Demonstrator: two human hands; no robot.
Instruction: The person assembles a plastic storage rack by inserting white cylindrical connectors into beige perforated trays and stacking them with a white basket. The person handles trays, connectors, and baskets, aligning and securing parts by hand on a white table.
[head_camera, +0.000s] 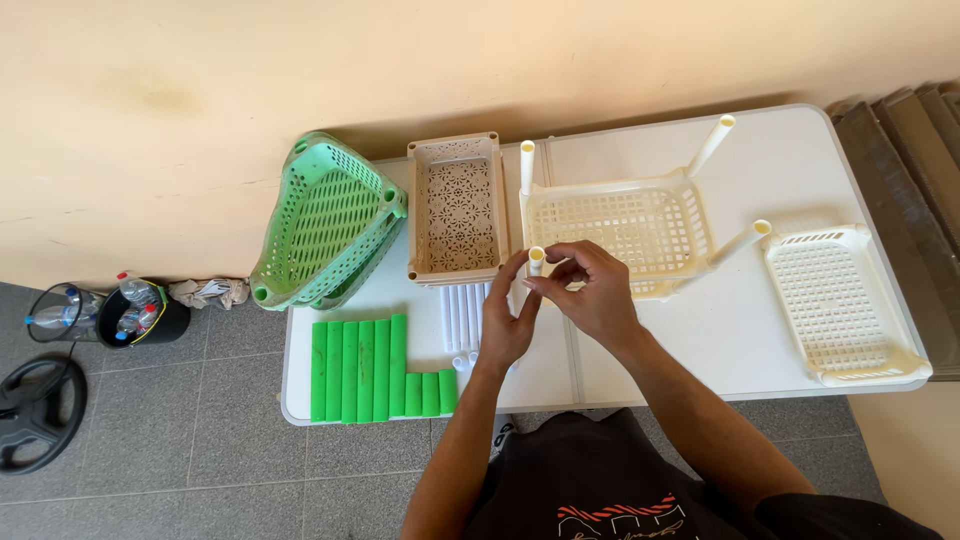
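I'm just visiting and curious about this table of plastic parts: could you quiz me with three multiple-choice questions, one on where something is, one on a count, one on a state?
1. Where are the green tubes?
A. near left of the table
B. inside the beige basket
C. on the floor

2. How many tubes stand up from the cream basket?
A. one
B. four
C. six

3. What are both hands doing?
A. resting flat
B. pinching one tube
C. lifting the green baskets

Answers: 1 A, they lie in a row by the near edge. 2 B, one at each corner. 3 B, left hand and right hand meet at its top.
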